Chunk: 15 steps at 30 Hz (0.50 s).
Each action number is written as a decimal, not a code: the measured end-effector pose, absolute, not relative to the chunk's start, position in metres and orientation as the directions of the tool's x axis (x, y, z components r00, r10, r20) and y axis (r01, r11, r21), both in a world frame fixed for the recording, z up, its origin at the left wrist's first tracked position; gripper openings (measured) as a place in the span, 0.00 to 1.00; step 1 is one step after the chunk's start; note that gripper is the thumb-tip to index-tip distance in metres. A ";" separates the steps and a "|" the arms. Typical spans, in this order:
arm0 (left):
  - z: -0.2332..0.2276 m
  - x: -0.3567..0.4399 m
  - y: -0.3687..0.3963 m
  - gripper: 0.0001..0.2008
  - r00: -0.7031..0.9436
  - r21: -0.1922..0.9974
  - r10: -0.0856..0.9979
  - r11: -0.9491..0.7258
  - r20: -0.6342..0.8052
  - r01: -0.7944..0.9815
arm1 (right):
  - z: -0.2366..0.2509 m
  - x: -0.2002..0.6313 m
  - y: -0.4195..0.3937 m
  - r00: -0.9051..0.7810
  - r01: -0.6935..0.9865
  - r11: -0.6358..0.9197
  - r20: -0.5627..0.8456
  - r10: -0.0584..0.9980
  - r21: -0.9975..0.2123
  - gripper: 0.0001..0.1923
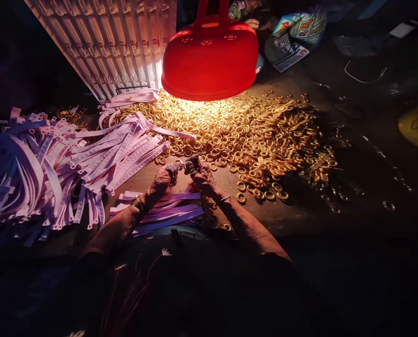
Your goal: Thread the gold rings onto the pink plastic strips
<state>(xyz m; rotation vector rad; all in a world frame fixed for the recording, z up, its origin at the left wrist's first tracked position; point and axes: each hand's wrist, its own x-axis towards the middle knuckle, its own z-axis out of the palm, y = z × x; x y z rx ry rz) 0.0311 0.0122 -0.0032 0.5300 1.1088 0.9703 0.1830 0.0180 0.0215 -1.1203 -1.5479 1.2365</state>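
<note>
Meeting fingertips over gold rings [237,135] — left hand [164,180], right hand [201,173], each grip clenched, contents unclear.

Strip heap [36,168] lies left of my hands; ring pile [237,135] spreads ahead and right. Basket [210,56] stands behind the rings, panel [106,42] to its left. Small strip stack [166,210] under my wrists.

A: Any text readable?
B: None. Printed packets [300,28] top right have colour graphics w/ lettering, too small & blurred to read.
A: Pink plastic strips [124,150]?
B: Rows of embossed marks along them, maybe holes or digits, can't tell which.
A: Red basket [210,58], white panel [113,42]?
B: No label legible on either.
</note>
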 end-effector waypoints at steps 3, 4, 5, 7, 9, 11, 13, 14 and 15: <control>0.001 0.032 0.006 0.16 0.165 0.797 0.870 0.493 -0.466 -0.350 | 0.023 0.182 0.012 -0.216 0.171 0.128 0.089 0.972 -0.977 0.20; 0.002 0.033 0.004 0.16 0.166 0.804 0.874 0.486 -0.457 -0.343 | 0.022 0.182 0.011 -0.206 0.173 0.129 0.092 0.974 -0.976 0.20; 0.003 0.034 0.003 0.16 0.162 0.809 0.875 0.484 -0.456 -0.335 | 0.020 0.183 0.010 -0.195 0.172 0.130 0.096 0.976 -0.977 0.20; 0.005 0.037 0.002 0.14 0.117 0.816 0.878 0.475 -0.464 -0.328 | 0.017 0.184 0.008 -0.170 0.161 0.132 0.104 0.980 -0.978 0.21; 0.006 0.041 0.001 0.11 0.054 0.819 0.877 0.467 -0.478 -0.335 | 0.014 0.184 0.008 -0.142 0.157 0.140 0.118 0.983 -0.978 0.21; 0.009 0.045 0.001 0.09 0.026 0.816 0.875 0.462 -0.483 -0.347 | 0.012 0.184 0.008 -0.129 0.166 0.148 0.127 0.983 -0.975 0.21; 0.014 0.048 0.001 0.09 0.048 0.806 0.869 0.476 -0.493 -0.352 | 0.008 0.184 0.009 -0.136 0.185 0.150 0.126 0.983 -0.971 0.21; 0.016 0.049 0.000 0.09 0.067 0.795 0.863 0.490 -0.501 -0.358 | 0.005 0.184 0.010 -0.145 0.198 0.153 0.125 0.981 -0.968 0.21; 0.019 0.049 0.000 0.10 0.085 0.782 0.855 0.503 -0.511 -0.369 | 0.003 0.184 0.011 -0.153 0.216 0.160 0.129 0.980 -0.963 0.20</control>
